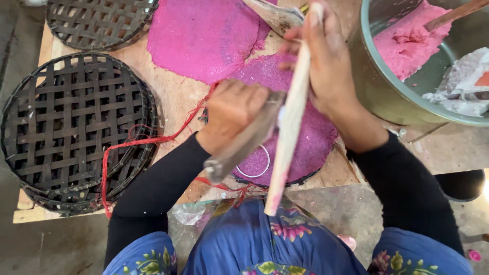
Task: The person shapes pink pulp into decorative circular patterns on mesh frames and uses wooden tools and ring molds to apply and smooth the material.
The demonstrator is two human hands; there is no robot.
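My left hand [235,109] grips a flat grey scraper blade [244,142] whose end points toward me. My right hand [326,66] holds a long pale wooden stick [289,119] that runs from near my lap up past my fingers. Blade and stick touch just above a round pink sheet [305,145] spread on a woven tray. A second, larger pink sheet [204,35] lies further away on the wooden board [175,97]. Black sleeves cover both my forearms.
A metal bowl [382,97] at the right holds pink paste, a stick and crumpled plastic. Dark woven bamboo trays are stacked at the left [71,127], with another at the top left [97,23]. Red string [132,145] trails over the board's edge. A thin white ring [254,168] lies on the near sheet.
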